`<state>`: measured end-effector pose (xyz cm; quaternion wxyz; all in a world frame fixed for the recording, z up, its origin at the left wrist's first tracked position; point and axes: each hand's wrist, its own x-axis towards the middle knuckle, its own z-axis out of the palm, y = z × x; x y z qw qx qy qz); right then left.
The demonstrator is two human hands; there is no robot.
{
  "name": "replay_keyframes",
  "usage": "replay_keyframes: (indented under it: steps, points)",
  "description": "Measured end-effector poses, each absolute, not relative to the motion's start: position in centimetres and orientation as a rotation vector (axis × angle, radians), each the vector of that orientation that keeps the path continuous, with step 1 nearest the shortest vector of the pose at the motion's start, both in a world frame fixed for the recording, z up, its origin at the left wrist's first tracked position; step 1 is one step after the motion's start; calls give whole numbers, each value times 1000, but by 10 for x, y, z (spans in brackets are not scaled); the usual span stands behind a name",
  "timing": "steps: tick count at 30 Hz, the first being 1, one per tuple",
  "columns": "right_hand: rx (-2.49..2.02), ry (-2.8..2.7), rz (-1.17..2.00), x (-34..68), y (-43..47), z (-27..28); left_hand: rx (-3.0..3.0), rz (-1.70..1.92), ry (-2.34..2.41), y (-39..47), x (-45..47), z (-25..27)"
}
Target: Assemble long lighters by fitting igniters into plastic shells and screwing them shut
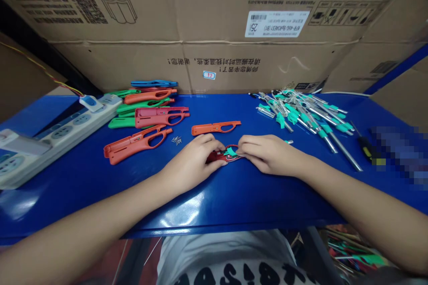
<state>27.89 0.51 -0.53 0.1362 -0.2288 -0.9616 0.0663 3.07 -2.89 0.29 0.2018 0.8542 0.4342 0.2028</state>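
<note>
My left hand grips the left part of a red lighter shell half, thumb in front and fingers curled over it. A teal trigger sits in the shell with thin wires beside it. My right hand is closed at the shell's right end, its fingertips pinched there; whether they also hold a wire is hidden. Just behind the hands lies an orange shell half. Several small screws lie left of my left hand.
At the left, several coloured lighter shells are stacked beside a white power strip. Metal lighter tubes with teal triggers are heaped at the right, near a screwdriver. A cardboard wall stands behind the blue table.
</note>
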Motion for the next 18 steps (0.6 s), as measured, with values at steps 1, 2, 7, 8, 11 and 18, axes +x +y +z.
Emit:
replay_keyframes:
  steps: [1, 2, 7, 8, 11, 18]
  points:
    - [-653, -2812, 155, 279, 5, -5, 2395, 563, 1209, -29, 31, 2]
    - [-648, -2835, 123, 279, 4, -4, 2404, 564, 1207, -29, 30, 2]
    - [-640, -2854, 78, 278, 3, -3, 2400, 585, 1198, -30, 31, 1]
    - [-644, -2844, 99, 278, 3, -3, 2382, 598, 1198, -30, 31, 1]
    - [-688, -2780, 206, 278, 2, -3, 2306, 629, 1221, -30, 32, 1]
    - [-925, -2565, 503, 275, 2, -2, 2319, 632, 1179, -30, 31, 2]
